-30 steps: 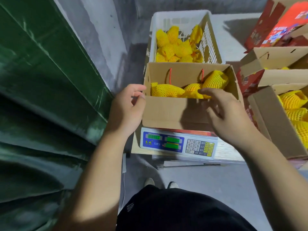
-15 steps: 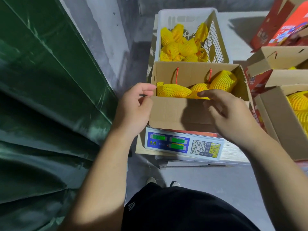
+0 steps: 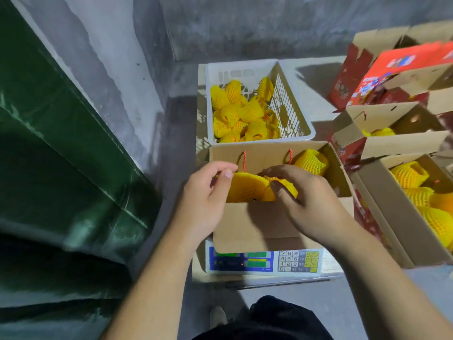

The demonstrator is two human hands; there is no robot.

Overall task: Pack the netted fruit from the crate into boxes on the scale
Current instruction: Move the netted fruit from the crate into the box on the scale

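Grey concrete floor (image 3: 343, 305) and walls. Scale (image 3: 264, 262) sat just below both hands, carrying the open box (image 3: 257, 227). Left hand (image 3: 206, 200) curled over the box's left corner, pinching the netted fruit (image 3: 245, 187); right hand (image 3: 308, 202) gripped the fruit beside it. Beyond the hands, the white crate (image 3: 289, 99) held more fruit.

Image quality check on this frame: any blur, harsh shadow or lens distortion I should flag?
Head view: red boxes at upper right are motion-smeared; right hand casts a dark shadow on the box front; wide-angle bending curves the edges; scale digits unreadable; crate is well lit.
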